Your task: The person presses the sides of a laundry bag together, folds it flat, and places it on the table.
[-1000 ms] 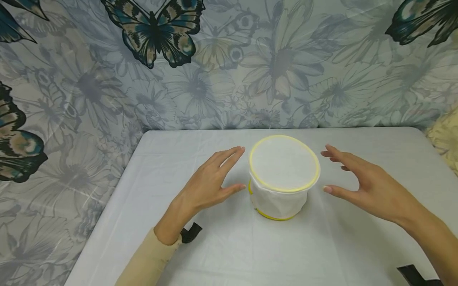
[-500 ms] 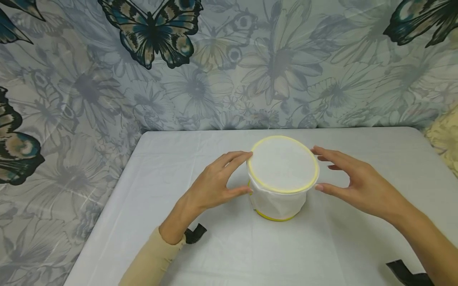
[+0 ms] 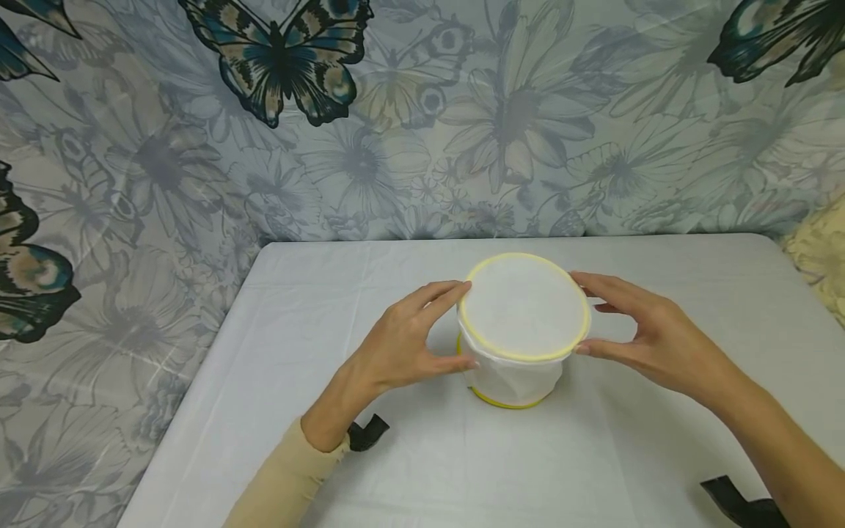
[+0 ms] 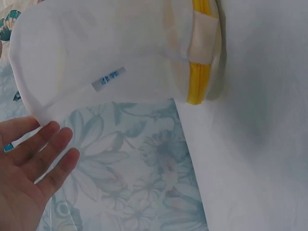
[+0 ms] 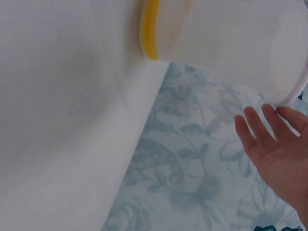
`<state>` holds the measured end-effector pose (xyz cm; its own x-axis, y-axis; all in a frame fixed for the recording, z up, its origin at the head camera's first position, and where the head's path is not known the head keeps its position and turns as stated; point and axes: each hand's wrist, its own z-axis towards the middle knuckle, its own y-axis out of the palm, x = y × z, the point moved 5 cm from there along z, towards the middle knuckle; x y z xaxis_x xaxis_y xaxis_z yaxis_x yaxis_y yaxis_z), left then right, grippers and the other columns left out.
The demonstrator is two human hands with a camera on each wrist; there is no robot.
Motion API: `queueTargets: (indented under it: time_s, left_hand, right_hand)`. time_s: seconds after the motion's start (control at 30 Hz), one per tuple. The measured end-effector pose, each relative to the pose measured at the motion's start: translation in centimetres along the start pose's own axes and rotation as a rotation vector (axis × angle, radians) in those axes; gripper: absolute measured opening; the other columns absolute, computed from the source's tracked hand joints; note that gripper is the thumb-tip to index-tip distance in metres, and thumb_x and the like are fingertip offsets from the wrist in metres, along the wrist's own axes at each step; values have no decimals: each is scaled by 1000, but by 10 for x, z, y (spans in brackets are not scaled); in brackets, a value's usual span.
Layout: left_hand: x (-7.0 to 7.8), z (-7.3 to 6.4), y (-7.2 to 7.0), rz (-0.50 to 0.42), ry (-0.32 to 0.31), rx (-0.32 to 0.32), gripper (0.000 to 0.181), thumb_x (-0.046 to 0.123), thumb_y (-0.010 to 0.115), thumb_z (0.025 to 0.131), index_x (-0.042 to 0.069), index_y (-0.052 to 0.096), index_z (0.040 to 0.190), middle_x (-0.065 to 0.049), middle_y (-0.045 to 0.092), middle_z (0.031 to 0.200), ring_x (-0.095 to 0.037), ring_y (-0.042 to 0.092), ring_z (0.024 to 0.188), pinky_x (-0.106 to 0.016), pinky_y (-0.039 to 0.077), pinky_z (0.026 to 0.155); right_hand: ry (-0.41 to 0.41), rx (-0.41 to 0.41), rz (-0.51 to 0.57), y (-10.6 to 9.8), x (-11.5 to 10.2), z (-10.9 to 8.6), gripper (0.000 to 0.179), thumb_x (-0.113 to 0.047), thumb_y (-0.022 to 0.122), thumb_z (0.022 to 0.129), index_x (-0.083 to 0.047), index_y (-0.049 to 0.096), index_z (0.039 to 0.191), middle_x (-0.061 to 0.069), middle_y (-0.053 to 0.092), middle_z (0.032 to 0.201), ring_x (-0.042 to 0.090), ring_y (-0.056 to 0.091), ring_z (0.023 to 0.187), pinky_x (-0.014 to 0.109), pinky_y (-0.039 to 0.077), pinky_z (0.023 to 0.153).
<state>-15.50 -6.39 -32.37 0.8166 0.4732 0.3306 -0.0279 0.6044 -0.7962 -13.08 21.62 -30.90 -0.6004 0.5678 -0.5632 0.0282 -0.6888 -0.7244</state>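
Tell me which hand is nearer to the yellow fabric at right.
Right. The right hand touches the container on the side towards the fabric; the left hand, on the opposite side.

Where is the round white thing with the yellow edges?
In the head view, the white container stands on the white table, just right of the picture's middle, between the left hand and the right hand.

Bag [image 3: 524, 308] on table [image 3: 409, 469], backdrop [image 3: 462, 161] behind
It stands toward the far edge, midway between corners, left hand [image 3: 412, 337] at its left rim, right hand [image 3: 650, 337] at its right.
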Motion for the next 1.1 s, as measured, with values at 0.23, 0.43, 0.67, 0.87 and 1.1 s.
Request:
queueTargets:
  time_s: [0.23, 0.43, 0.67, 0.87, 1.1]
  left_hand:
    - [3, 3, 3, 45, -43, 40, 93, 60, 80, 74, 8, 50, 145, -5, 58, 136, -15, 56, 124, -26, 47, 102]
    - [2, 5, 5, 64, -60, 82, 89, 59, 80, 75, 8, 53, 143, -6, 60, 134, -16, 58, 122, -28, 49, 100]
    - [-1, 4, 8, 11, -58, 80, 87, 52, 84, 74, 5, 55, 141, -8, 54, 137, -19, 56, 121, -28, 47, 101]
    - [-3, 3, 13, -127, -64, 37, 85, 43, 85, 77, 4, 50, 144, -7, 50, 140, -16, 52, 127, -24, 41, 107]
    - [-2, 4, 16, -183, -64, 0, 88, 42, 86, 76, 5, 48, 146, -8, 48, 146, -16, 47, 134, -25, 37, 111]
  right_hand:
    - [23, -18, 13, 3, 3, -2, 95, -3, 90, 69, -16, 43, 152, 2, 47, 149, -3, 41, 132, 7, 34, 101]
    - [-5, -15, 88, 6, 3, -2, 91, 4, 88, 68, -12, 48, 148, 4, 50, 149, 5, 43, 136, 11, 40, 99]
    - [-23, 36, 144, 8, 5, -4, 90, 10, 88, 62, -6, 53, 143, 9, 56, 142, 8, 49, 131, 16, 45, 99]
    - [16, 52, 167, 13, 9, -7, 93, 11, 89, 61, -6, 51, 144, 7, 56, 140, 9, 52, 127, 19, 47, 99]
    - [-3, 15, 147, 19, 10, -7, 100, 5, 90, 63, -8, 43, 151, 8, 45, 150, 6, 42, 135, 10, 43, 97]
